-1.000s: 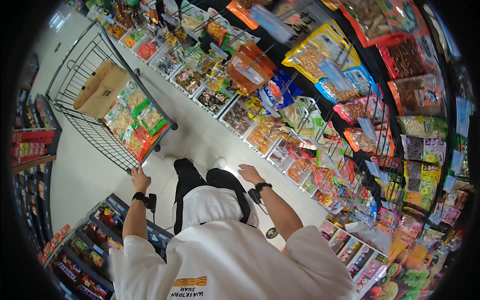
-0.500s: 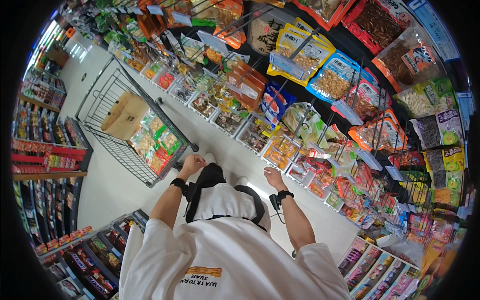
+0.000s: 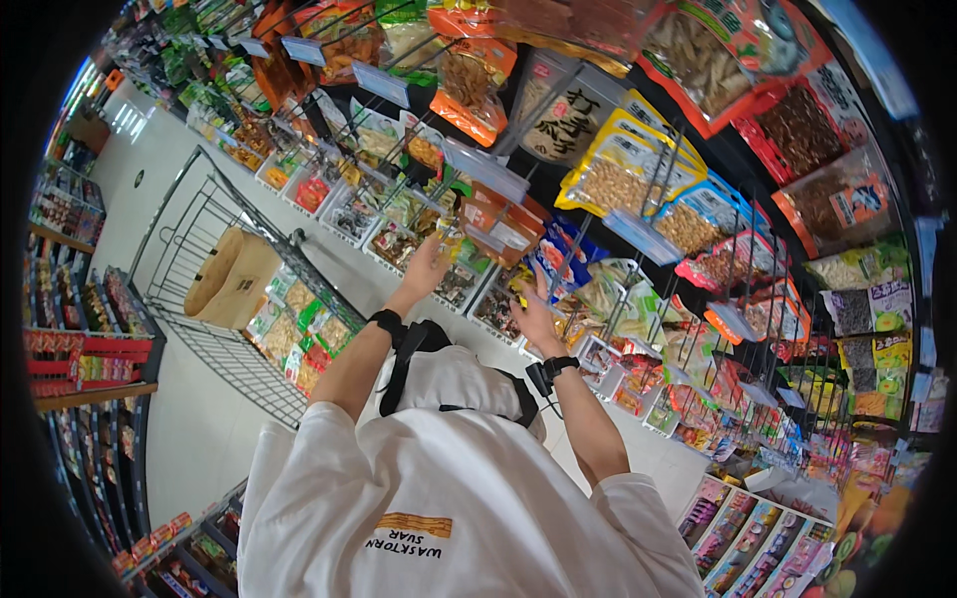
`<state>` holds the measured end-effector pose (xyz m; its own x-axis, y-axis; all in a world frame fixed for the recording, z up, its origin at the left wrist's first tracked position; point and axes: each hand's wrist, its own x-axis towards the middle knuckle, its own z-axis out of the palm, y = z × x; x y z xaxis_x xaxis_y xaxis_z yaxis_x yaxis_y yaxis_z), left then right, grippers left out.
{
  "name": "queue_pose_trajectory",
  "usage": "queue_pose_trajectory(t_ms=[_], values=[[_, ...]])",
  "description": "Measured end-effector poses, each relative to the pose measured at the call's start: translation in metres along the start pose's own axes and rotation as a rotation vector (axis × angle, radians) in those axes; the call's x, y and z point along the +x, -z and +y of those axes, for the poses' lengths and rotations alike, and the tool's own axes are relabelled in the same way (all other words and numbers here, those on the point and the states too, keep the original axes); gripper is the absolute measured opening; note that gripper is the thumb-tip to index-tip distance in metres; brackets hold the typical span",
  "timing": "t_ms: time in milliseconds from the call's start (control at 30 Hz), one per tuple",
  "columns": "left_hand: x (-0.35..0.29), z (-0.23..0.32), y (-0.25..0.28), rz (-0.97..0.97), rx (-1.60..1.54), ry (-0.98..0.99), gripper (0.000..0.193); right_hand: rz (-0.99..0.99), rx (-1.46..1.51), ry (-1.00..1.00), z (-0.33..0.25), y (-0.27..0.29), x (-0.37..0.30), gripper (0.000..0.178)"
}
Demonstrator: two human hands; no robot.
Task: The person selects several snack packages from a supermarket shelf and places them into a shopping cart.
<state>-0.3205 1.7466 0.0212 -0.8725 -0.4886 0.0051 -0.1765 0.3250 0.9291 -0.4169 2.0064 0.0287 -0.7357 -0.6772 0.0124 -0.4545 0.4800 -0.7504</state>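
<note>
My left hand reaches to the low bins of the shelf, its fingers drawn together at a small yellow packet. Just right of it, my right hand has its fingers apart beside small yellow items at the rack. A blue snack bag hangs right above those fingers. Under both hands runs a row of clear bins with small wrapped goods. Brown flat packs hang between and beyond the hands.
At my left stands a wire shopping cart holding a brown paper bag and colourful food packs. Metal hooks with bagged snacks and price-tag holders jut out at the right. Candy displays stand at the lower right.
Both hands have risen from beside my waist and moved forward to the shelf's low bins. The shelf now looks nearer, and the cart has shifted slightly left and down in the view.
</note>
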Motion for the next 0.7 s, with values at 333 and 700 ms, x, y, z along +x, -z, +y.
queue_pose_trajectory(t_ms=[333,700], values=[[0.105,-0.030,-0.002,-0.150,-0.037,-0.222,0.043,0.262,0.156,-0.168,0.013,-0.042,0.076,0.034],[0.074,-0.022,0.018,-0.126,0.032,0.015,0.025,0.219,0.003,-0.175,-0.030,-0.024,0.040,0.041]])
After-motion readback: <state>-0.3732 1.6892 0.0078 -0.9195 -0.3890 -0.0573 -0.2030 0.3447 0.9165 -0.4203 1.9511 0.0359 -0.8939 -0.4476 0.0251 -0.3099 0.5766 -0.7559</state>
